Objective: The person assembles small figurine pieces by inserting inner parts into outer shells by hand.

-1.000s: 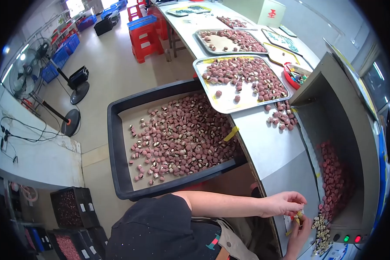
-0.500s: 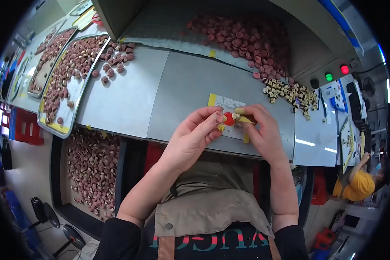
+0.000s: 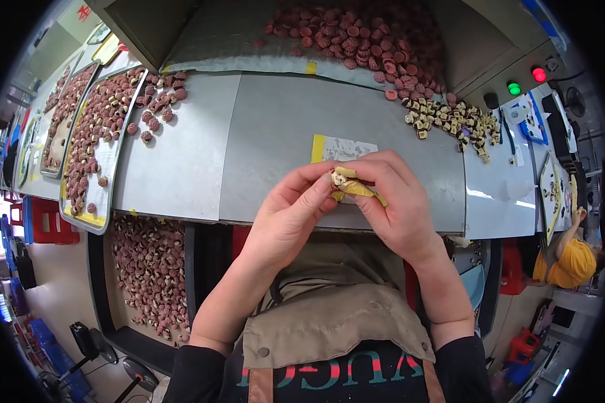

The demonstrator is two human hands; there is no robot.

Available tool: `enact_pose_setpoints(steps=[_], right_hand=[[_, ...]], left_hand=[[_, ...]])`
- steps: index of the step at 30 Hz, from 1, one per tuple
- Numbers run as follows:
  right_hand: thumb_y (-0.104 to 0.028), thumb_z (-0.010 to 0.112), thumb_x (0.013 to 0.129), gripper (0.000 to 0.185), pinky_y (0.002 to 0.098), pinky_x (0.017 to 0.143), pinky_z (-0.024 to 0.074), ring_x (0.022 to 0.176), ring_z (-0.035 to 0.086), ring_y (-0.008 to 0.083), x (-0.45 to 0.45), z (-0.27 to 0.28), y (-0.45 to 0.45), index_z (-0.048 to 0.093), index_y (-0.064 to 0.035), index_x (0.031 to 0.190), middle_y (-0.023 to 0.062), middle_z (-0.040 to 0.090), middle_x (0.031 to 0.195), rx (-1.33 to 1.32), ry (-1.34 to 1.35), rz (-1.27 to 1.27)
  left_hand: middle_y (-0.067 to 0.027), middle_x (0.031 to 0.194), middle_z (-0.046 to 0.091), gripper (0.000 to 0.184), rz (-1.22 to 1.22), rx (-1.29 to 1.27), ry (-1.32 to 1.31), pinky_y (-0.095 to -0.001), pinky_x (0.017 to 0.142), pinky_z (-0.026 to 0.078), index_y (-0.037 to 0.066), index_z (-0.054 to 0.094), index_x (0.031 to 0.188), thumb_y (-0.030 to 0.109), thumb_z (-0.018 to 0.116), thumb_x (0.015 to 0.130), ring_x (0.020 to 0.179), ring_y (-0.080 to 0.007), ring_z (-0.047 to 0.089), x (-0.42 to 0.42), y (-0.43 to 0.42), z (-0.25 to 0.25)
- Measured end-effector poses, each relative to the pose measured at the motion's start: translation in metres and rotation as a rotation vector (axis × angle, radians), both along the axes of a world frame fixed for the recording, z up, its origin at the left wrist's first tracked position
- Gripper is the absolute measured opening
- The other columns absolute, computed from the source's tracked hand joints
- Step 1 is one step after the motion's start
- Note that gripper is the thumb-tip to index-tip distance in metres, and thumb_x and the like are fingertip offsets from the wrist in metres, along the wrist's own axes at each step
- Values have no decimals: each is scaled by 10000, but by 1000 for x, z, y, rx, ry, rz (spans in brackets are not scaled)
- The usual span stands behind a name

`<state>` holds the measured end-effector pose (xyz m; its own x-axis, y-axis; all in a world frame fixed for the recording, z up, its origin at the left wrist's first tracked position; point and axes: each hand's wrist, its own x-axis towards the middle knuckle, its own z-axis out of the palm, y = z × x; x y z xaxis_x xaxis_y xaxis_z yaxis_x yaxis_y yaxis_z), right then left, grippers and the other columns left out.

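My left hand [image 3: 284,213] and my right hand [image 3: 402,207] meet above the front of the grey worktop, fingertips pinched close together. Between them is a small cream-and-dark piece [image 3: 339,179], which the right fingers hold against the left fingertips. Yellow coverings [image 3: 359,190] wrap some right fingertips. What the left fingers grip is mostly hidden by thumb and fingers. Beneath and behind the hands lies a white card [image 3: 349,146] with a yellow strip along its left edge.
Pink, raspberry-like caps [image 3: 363,47] heap at the back. Cream-and-dark pieces [image 3: 444,121] lie to the right. Trays [image 3: 107,195] of capped pieces stand left, above a full bin [image 3: 151,269]. Far right, a person in yellow [image 3: 571,260] works beside another tray.
My hands have come together, and the right hand has brought the cream-and-dark piece against the left fingertips. The red disc seen between them is now hidden. The view has shifted slightly.
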<state>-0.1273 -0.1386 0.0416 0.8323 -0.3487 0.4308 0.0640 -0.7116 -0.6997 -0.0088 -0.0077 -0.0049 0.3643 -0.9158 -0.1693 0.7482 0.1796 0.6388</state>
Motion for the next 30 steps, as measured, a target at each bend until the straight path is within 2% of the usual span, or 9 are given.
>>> enact_pose_setpoints(steps=[3, 6, 7, 9, 12, 18, 22, 27, 30], right_hand=[[39, 662, 784, 301, 373, 762, 502, 895, 590, 297, 0, -7, 1, 608, -32, 1071, 113, 598, 999, 33, -42, -17], [37, 677, 770, 314, 383, 763, 503, 891, 588, 300, -4, -13, 6, 604, -36, 1066, 112, 599, 1000, 192, -31, -60], [35, 680, 771, 316, 379, 767, 504, 889, 590, 296, -4, -15, 8, 603, -38, 1069, 110, 600, 999, 74, -60, -83], [31, 686, 775, 320, 372, 775, 506, 884, 594, 288, -6, -20, 10, 602, -41, 1075, 105, 603, 996, -160, -114, -135], [-7, 712, 774, 341, 365, 783, 508, 921, 588, 270, -12, -26, 10, 599, -46, 1094, 100, 591, 1050, -152, -96, -125], [-78, 760, 759, 400, 359, 865, 492, 1048, 558, 265, -28, -20, 10, 606, -50, 1126, 100, 540, 1188, 106, -33, -72], [-73, 769, 753, 363, 350, 894, 479, 1042, 562, 253, -36, -32, 5, 631, -62, 1088, 78, 581, 1130, 282, 0, -18], [-50, 774, 732, 324, 349, 880, 486, 992, 569, 235, -37, -46, -5, 643, -67, 1028, 50, 618, 1035, 285, -70, 44], [-26, 766, 726, 334, 343, 850, 500, 965, 574, 235, -37, -47, -2, 633, -64, 1030, 62, 608, 1067, 229, -64, 18]], left_hand=[[-56, 1161, 607, 286, 122, -8, -166, -264, 902, 471, 4, 569, 1238, 139, 581, 986, 1054, -113, 573, -8, -2, -2], [-62, 1158, 609, 260, 269, 13, -435, -272, 928, 477, -14, 578, 1213, 85, 590, 972, 1053, -121, 587, -20, -3, -3], [-66, 1143, 618, 252, 287, 4, -446, -269, 939, 479, -23, 583, 1204, 52, 592, 963, 1054, -126, 593, -21, -4, -4], [-65, 1121, 624, 266, 248, 24, -425, -271, 938, 481, -20, 580, 1222, 50, 588, 966, 1065, -130, 592, -20, -5, -2], [-73, 1110, 630, 305, 106, 67, -345, -274, 938, 483, -18, 560, 1265, 66, 581, 972, 1074, -135, 592, -13, -5, 11], [-107, 1147, 631, 483, -114, 78, -457, -284, 931, 486, -2, 381, 1427, 156, 546, 1003, 1072, -145, 598, -10, 0, 23], [-120, 1112, 638, 545, -166, 52, -492, -292, 918, 493, 8, 262, 1490, 178, 494, 1027, 1064, -158, 605, -7, -2, 15], [-128, 1101, 640, 543, -166, 105, -461, -292, 894, 491, 4, 273, 1489, 193, 490, 1028, 1040, -166, 609, -11, -4, 17], [-128, 1110, 636, 558, -182, 57, -462, -282, 875, 494, 2, 313, 1469, 189, 550, 1000, 1014, -159, 617, -10, -6, 19]])
